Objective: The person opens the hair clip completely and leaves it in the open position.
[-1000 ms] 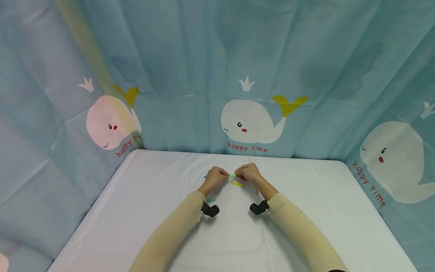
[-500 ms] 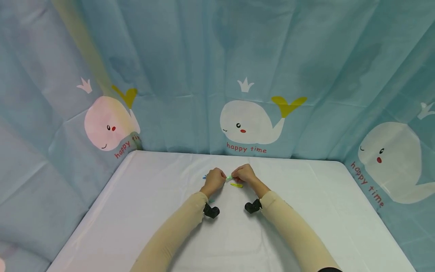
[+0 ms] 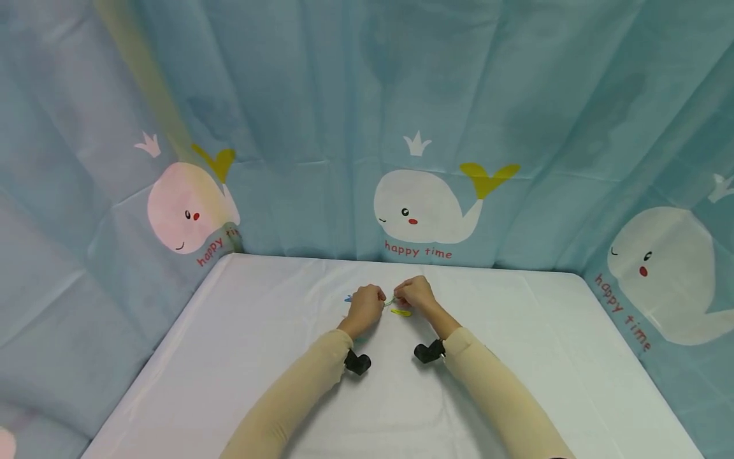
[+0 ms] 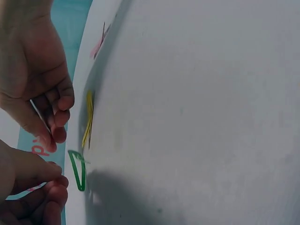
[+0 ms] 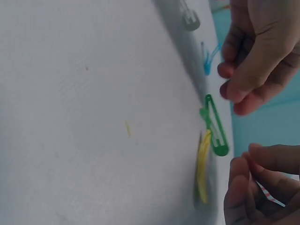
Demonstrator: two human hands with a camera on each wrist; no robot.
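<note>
A green snap hair clip (image 5: 220, 133) shows between the two hands, its inner prong sprung away from the frame. My left hand (image 3: 365, 307) is on its left side, thumb and fingers loosely bent. On the other side my right hand (image 3: 415, 293) has its thumb close to its fingertips. In both wrist views a small gap separates the green clip (image 4: 80, 176) from the fingertips, and nothing shows between the fingers. Whether the clip rests on the cloth is unclear. A yellow hair clip (image 3: 401, 312) lies just below the right hand.
A blue clip (image 5: 207, 61) lies beyond the left hand, and a greyish clip (image 5: 190, 18) lies farther left. On the right is a pink clip (image 4: 98, 47). White cloth (image 3: 275, 331) covers the table; a blue whale-print curtain (image 3: 321, 191) hangs behind it.
The hands were pinching the green clip between them. The left hand has turned and lowered slightly; the clip now shows as a thin line just below the fingertips.
</note>
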